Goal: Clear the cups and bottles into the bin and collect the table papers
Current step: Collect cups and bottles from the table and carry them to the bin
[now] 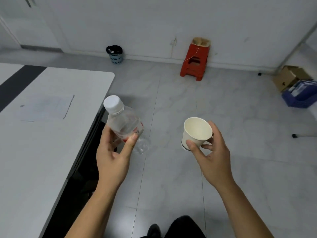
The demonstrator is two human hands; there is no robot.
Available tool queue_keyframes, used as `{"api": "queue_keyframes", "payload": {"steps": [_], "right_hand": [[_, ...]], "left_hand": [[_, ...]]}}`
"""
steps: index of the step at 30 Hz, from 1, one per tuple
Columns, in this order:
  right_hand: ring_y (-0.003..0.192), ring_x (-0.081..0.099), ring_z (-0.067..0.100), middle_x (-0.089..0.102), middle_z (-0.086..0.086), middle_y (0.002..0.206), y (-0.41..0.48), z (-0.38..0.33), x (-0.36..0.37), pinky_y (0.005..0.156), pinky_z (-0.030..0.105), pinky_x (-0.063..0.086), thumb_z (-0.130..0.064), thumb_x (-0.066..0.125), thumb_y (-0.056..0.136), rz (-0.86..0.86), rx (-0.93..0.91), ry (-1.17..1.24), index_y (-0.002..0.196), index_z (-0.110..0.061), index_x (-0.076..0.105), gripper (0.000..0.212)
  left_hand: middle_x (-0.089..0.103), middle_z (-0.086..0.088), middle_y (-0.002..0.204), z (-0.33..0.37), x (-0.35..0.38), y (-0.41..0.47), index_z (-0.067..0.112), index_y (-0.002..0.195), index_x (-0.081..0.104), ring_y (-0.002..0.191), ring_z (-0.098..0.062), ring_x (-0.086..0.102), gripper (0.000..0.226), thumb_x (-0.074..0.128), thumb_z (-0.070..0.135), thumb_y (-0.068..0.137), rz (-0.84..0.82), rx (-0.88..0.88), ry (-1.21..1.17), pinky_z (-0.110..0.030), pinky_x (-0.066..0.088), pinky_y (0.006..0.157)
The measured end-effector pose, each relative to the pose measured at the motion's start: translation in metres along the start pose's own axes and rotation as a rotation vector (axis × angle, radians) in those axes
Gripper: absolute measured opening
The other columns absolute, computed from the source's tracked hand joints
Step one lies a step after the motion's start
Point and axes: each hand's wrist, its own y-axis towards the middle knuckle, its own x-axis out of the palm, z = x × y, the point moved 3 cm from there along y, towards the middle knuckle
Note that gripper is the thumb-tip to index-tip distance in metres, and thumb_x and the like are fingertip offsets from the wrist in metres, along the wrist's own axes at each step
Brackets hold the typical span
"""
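Bottle (124, 124) in left hand (113, 157), cup (196, 132) in right hand (211, 152): gripping both with curled fingers, facing bin (115, 54) far ahead by wall (154, 23), slightly leftward, nearer left hand; leaving paper (44, 107) on table (34, 152).

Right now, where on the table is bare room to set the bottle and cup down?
White tabletop is bare between the thin paper sheet and the rounded far corner, and again from the sheet to the near edge. Only the sheet's patch is taken.
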Motion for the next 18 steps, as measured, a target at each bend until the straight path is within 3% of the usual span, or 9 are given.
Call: {"api": "queue_keyframes", "payload": {"steps": [4, 9, 12, 18], "right_hand": [[0.107, 0.061, 0.004, 0.048, -0.026, 0.133, 0.102, 0.034, 0.008, 0.079, 0.02, 0.051, -0.057, 0.071, 0.073, 0.071, 0.068, 0.055, 0.145, -0.049, 0.033, 0.082], [0.107, 0.062, 0.005, 0.052, -0.019, 0.134, 0.261, 0.084, 0.034, 0.082, 0.025, 0.053, -0.061, 0.071, 0.073, 0.071, 0.078, 0.101, 0.145, -0.044, 0.037, 0.081], [0.107, 0.064, 0.006, 0.057, -0.018, 0.131, 0.364, 0.087, 0.052, 0.083, 0.024, 0.054, -0.057, 0.077, 0.073, 0.023, 0.088, 0.132, 0.143, -0.041, 0.041, 0.081], [0.109, 0.063, 0.005, 0.059, -0.02, 0.128, 0.547, 0.058, 0.123, 0.08, 0.014, 0.053, -0.041, 0.086, 0.072, -0.206, -0.003, 0.122, 0.137, -0.043, 0.045, 0.077]], "left_hand": [[0.069, 0.004, 0.119, -0.025, 0.068, 0.093, 0.023, 0.135, 0.056, 0.104, -0.014, 0.068, 0.057, 0.076, 0.04, 0.084, -0.065, 0.01, 0.074, -0.042, 0.055, 0.088], [0.07, 0.005, 0.12, -0.065, 0.154, 0.223, 0.025, 0.131, 0.059, 0.11, -0.013, 0.067, 0.056, 0.075, 0.041, 0.08, -0.058, -0.02, 0.075, -0.039, 0.052, 0.099], [0.07, 0.007, 0.117, -0.069, 0.188, 0.306, 0.024, 0.127, 0.061, 0.11, -0.013, 0.067, 0.045, 0.074, 0.031, 0.085, -0.02, -0.033, 0.085, -0.04, 0.052, 0.099], [0.069, 0.006, 0.121, -0.076, 0.21, 0.448, 0.026, 0.126, 0.061, 0.114, -0.013, 0.066, 0.044, 0.073, 0.036, 0.085, 0.187, -0.031, 0.108, -0.037, 0.051, 0.097]]}}
